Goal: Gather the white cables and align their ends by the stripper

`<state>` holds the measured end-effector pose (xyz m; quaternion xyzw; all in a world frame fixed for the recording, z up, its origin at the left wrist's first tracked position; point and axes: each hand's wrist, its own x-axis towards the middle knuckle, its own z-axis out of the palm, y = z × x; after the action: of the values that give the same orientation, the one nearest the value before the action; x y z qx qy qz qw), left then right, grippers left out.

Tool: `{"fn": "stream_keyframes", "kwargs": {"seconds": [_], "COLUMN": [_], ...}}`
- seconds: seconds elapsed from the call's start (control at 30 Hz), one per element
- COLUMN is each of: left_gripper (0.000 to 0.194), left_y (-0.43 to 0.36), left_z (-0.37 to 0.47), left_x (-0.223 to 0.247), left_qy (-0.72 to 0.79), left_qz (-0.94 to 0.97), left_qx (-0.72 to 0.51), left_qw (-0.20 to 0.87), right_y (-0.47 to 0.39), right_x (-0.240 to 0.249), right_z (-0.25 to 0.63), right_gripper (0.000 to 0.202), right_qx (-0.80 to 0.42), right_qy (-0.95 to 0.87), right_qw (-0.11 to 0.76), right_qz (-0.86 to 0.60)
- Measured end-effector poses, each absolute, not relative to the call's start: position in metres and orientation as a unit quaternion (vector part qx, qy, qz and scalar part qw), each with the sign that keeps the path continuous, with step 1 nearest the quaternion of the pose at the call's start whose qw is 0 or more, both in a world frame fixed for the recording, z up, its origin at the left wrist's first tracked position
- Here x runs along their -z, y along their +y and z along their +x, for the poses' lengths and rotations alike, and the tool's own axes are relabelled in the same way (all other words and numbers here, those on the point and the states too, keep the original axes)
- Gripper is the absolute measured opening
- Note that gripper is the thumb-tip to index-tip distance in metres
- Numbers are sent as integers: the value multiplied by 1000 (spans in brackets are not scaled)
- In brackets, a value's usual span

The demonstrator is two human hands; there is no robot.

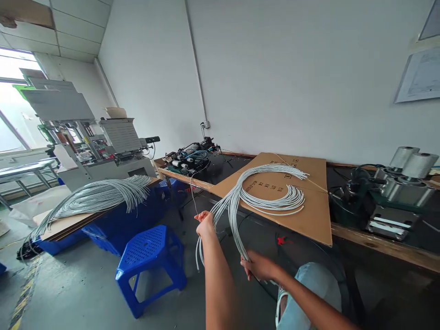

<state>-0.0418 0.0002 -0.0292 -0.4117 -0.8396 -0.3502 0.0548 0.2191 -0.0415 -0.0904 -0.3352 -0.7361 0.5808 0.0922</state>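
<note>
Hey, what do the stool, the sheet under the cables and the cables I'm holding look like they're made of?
Stool: molded blue plastic, glossy, with a perforated seat. Sheet: brown corrugated cardboard, matte, printed characters and a fold line. Cables: pale grey, smooth jacket, probably plastic-insulated wire; they bend in soft loops between the left hand and right hand.

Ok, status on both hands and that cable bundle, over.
Left hand pinching a few strands. Right hand gripping the grey cable bundle lower down. Bundle's far end fanned on cardboard sheet. Blue stool left, clear.
</note>
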Motion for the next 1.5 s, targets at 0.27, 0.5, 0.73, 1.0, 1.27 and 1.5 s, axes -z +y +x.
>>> {"fn": "stream_keyframes", "kwargs": {"seconds": [0.27,0.5,0.73,1.0,1.27,1.5], "left_gripper": [37,47,23,25,25,24], "left_y": [4,0,16,13,4,-23], "left_z": [-8,-8,-12,-14,-12,9], "left_x": [44,40,83,148,150,167], "left_qy": [-777,-702,-702,-739,-725,-727], "left_qz": [-378,-454,-546,-501,-512,-503], "left_qx": [502,549,449,451,460,453], "left_qw": [32,14,-82,-22,-20,-115], "right_y": [-47,-57,-55,-59,-48,-49], "right_x": [65,48,42,29,17,38], "right_z": [247,269,308,385,419,441], "right_gripper": [28,29,33,23,13,36], "right_qx": [-457,-353,-268,-166,-12,69], "right_qy": [-800,-835,-849,-873,-895,-892], "right_qw": [95,147,123,93,89,142], "right_qz": [-377,-396,-438,-449,-436,-423]}}
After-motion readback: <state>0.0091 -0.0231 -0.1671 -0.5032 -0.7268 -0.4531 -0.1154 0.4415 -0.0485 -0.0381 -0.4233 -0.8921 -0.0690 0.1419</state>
